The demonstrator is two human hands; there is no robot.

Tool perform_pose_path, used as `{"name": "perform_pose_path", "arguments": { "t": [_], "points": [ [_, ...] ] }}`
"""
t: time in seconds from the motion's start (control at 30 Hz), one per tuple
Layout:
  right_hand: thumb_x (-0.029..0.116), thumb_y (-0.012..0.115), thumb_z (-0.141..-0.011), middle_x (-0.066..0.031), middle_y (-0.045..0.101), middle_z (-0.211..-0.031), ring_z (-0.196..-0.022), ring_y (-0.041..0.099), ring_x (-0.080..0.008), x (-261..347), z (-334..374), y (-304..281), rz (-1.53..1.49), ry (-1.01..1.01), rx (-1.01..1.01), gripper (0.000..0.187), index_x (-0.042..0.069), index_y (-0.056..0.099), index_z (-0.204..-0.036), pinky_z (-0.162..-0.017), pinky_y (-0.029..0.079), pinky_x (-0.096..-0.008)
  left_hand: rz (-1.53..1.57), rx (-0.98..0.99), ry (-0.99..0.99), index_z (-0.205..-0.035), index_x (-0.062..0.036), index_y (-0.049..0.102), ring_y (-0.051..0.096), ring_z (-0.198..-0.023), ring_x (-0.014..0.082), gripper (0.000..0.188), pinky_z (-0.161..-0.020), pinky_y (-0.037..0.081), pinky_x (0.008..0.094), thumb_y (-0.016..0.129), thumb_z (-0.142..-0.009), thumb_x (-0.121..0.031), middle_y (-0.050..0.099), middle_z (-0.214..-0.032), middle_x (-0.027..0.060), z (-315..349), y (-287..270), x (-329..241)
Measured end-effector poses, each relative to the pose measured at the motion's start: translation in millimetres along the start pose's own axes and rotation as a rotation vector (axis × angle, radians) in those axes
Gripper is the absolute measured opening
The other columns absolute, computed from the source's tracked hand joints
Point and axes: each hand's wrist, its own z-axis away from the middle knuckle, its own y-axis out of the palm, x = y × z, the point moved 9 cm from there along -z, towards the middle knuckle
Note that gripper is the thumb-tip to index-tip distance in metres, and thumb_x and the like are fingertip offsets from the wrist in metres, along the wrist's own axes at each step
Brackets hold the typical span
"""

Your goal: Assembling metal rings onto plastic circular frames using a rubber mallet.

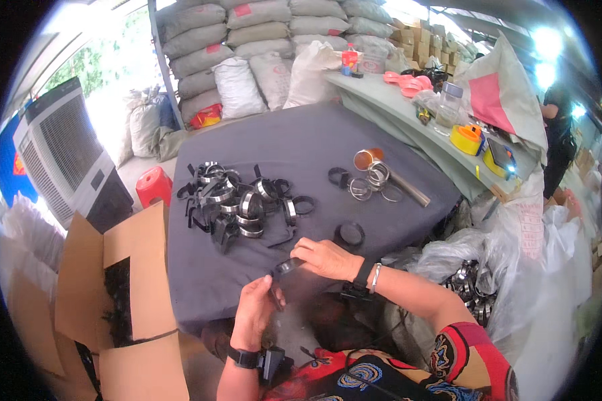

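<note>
Head cam: left one of a side-by-side pair, wide fisheye, head-worn, upright, unmirrored. Looks down and forward across the table (pixel 274 144). Shirt (pixel 364 377) nearest, at bottom edge; left hand (pixel 255 304) and right hand (pixel 332 259) close, below centre; sacks (pixel 257 30) far, at top. Straight edges bow toward the rim.

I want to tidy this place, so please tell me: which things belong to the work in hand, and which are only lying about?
Likely in the work:
dark ring in the right hand
pile of rings on the grey table

Likely just lying about:
red stool
clear jar
yellow roll
</note>
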Motion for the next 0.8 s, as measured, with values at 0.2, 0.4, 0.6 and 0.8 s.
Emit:
{"name": "perform_pose_path", "arguments": {
  "t": [0.2,0.4,0.6,0.8],
  "points": [
    [0.028,0.068,-0.079,-0.0121,0.059,-0.088,-0.081,0.059,-0.0328,-77,43,-72,0.249,0.261,-0.407,0.03,0.004,0.059,-0.093,-0.073,0.048,-0.041,-0.208,-0.401,0.273,-0.097,0.0011,0.06,0.052,-0.053,0.0127,0.014,-0.05,0.04,0.0245,0.057,-0.089,-0.01,0.054,-0.065,0.0029,34,-56,-13],
    [0.023,0.062,-0.085,-0.0141,0.059,-0.084,-0.08,0.058,-0.0322,-154,51,-79,0.157,0.445,-0.414,0.022,0.002,0.059,-0.083,-0.071,0.046,-0.0407,-0.294,-0.419,0.303,-0.102,0.0021,0.058,0.051,-0.053,0.0111,0.016,-0.05,0.04,0.0239,0.057,-0.089,-0.008,0.053,-0.064,0.0016,38,-45,-24],
    [0.044,0.046,-0.092,-0.0206,0.061,-0.067,-0.068,0.06,-0.0414,-181,59,-53,0.318,0.6,-0.241,0.046,0.004,0.06,-0.074,-0.062,0.045,-0.0505,-0.257,-0.502,0.344,-0.106,0.0038,0.057,0.05,-0.053,0.0102,0.022,-0.05,0.04,0.0238,0.058,-0.088,-0.007,0.055,-0.065,0.002,48,-56,-28],
    [0.048,0.044,-0.093,-0.0231,0.063,-0.075,-0.075,0.062,-0.0406,-190,42,-39,0.319,0.685,-0.121,0.053,0.002,0.062,-0.078,-0.068,0.048,-0.0512,-0.393,-0.549,0.306,-0.101,0.0042,0.056,0.055,-0.055,0.0112,0.019,-0.051,0.043,0.0246,0.06,-0.086,-0.007,0.057,-0.067,0.0031,62,-56,-20]
  ]
}}
